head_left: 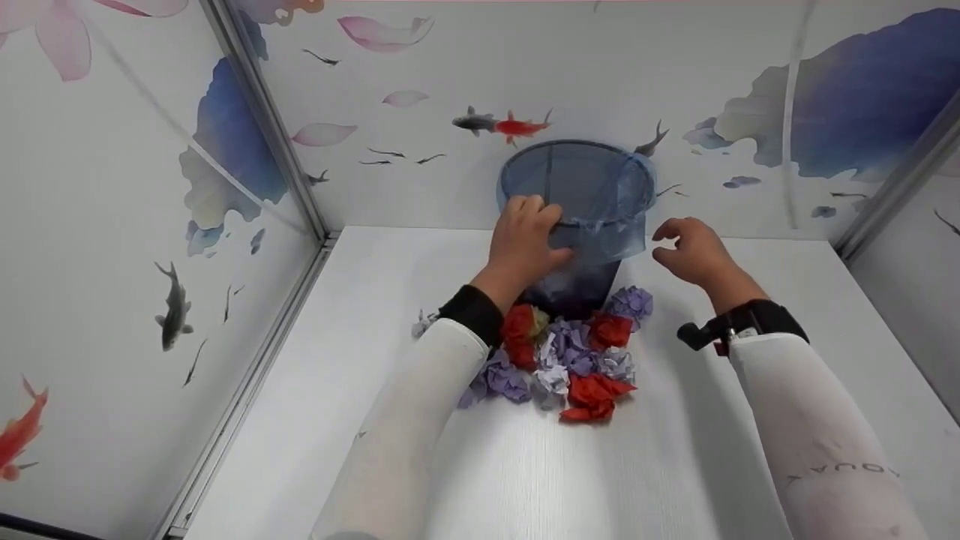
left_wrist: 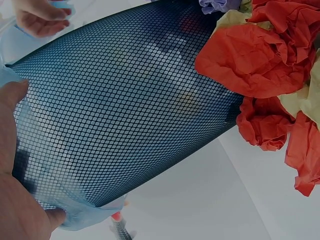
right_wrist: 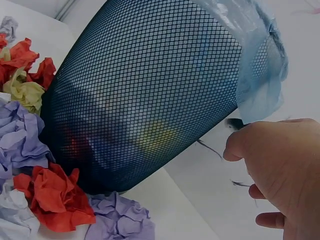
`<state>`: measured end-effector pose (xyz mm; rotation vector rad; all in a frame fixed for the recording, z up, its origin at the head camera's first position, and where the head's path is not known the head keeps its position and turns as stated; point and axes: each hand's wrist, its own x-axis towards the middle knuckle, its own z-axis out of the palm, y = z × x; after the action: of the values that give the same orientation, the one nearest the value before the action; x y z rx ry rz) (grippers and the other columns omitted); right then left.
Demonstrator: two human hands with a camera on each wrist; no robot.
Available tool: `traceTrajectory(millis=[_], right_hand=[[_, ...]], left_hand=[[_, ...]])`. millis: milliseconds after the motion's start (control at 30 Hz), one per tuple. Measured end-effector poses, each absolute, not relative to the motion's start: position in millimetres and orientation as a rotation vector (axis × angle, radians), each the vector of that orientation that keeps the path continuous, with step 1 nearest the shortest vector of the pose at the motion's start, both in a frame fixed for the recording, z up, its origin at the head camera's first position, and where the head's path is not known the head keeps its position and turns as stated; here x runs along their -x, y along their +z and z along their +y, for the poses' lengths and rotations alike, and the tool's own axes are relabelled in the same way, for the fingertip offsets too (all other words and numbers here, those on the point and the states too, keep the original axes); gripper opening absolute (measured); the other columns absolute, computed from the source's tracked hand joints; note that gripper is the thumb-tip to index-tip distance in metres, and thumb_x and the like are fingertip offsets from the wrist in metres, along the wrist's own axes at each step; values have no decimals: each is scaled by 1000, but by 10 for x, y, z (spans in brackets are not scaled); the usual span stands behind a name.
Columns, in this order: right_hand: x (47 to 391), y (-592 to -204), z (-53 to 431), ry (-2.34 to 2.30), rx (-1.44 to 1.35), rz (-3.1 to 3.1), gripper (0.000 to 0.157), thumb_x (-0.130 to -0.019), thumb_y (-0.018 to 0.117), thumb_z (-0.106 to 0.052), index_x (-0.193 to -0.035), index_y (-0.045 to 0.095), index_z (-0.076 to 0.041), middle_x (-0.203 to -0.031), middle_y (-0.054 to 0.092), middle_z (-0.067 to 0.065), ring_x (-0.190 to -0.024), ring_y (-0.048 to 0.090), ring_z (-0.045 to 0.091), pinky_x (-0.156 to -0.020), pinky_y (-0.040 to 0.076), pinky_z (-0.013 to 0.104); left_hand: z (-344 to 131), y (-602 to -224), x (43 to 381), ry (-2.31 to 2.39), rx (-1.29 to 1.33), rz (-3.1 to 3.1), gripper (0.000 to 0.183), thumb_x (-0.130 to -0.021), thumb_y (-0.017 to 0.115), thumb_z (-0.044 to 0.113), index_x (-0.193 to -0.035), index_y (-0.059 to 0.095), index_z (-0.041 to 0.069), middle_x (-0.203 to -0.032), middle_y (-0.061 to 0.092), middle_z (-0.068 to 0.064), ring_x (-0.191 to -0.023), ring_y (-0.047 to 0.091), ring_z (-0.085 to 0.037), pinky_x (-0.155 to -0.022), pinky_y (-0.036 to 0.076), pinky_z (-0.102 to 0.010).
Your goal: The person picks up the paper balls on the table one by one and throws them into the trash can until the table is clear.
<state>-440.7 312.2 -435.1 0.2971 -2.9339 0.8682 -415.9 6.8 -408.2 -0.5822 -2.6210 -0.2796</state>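
A dark mesh wastebasket (head_left: pixel 577 289) stands at the back of the white table, lined with a thin blue plastic bag (head_left: pixel 628 234) folded over its rim. My left hand (head_left: pixel 525 238) grips the near left of that rim, fingers over the top and thumb outside, bag and rim together. To the right of the basket, my right hand (head_left: pixel 699 255) hovers apart from the bag, its fingers loosely bent and holding nothing. Through the mesh in the right wrist view, a blurred yellow paper ball (right_wrist: pixel 157 137) shows low inside, among red and bluish shapes.
Crumpled paper balls lie heaped before the basket: several red ones (head_left: pixel 596 397), purple ones (head_left: pixel 574 349), white ones (head_left: pixel 551 379) and some yellow. A printed back wall (head_left: pixel 390 195) rises close behind the basket. Metal framing (head_left: pixel 259 90) edges the left panel.
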Motion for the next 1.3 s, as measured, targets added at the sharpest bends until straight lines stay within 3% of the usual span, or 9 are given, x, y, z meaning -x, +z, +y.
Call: traceTrajectory(millis=[233, 567, 867, 1100, 1300], right_hand=[[4412, -4662, 3023, 868, -362, -2937, 35, -92, 59, -13, -122, 65, 4, -131, 57, 32, -118, 57, 51, -101, 45, 64], [4385, -4945, 2899, 824, -362, -3048, 42, -92, 64, -17, -130, 64, 3, -134, 54, 34, -127, 52, 51, -109, 40, 62], [4360, -5229, 2804, 802, -265, -3110, 43, -92, 63, -18, -131, 65, 0, -130, 52, 33, -114, 55, 46, -98, 46, 59], [4331, -5388, 2778, 829, -264, -3061, 38, -88, 69, -17, -120, 70, 4, -114, 63, 30, -106, 61, 43, -96, 49, 57], [4327, -5470, 2791, 863, -242, -3024, 37, -88, 68, -15, -116, 70, 7, -110, 71, 28, -104, 65, 42, -96, 51, 55]], left_hand=[[65, -4082, 4150, -256, 578, -2626, 51, -87, 75, 58, -117, 62, 18, -103, 51, -3, -111, 48, -24, -98, 41, -36], [68, -4098, 4161, -267, 600, -2618, 51, -87, 76, 57, -116, 61, 17, -103, 51, -4, -112, 48, -25, -100, 41, -37], [62, -4090, 4148, -270, 591, -2632, 50, -88, 76, 56, -114, 60, 17, -103, 50, -4, -111, 48, -25, -100, 40, -38], [66, -4094, 4151, -274, 591, -2629, 49, -88, 75, 57, -110, 59, 17, -102, 49, -4, -112, 47, -25, -100, 40, -37], [66, -4086, 4149, -304, 588, -2617, 48, -87, 76, 56, -109, 60, 17, -100, 48, -3, -109, 46, -24, -96, 39, -37]])
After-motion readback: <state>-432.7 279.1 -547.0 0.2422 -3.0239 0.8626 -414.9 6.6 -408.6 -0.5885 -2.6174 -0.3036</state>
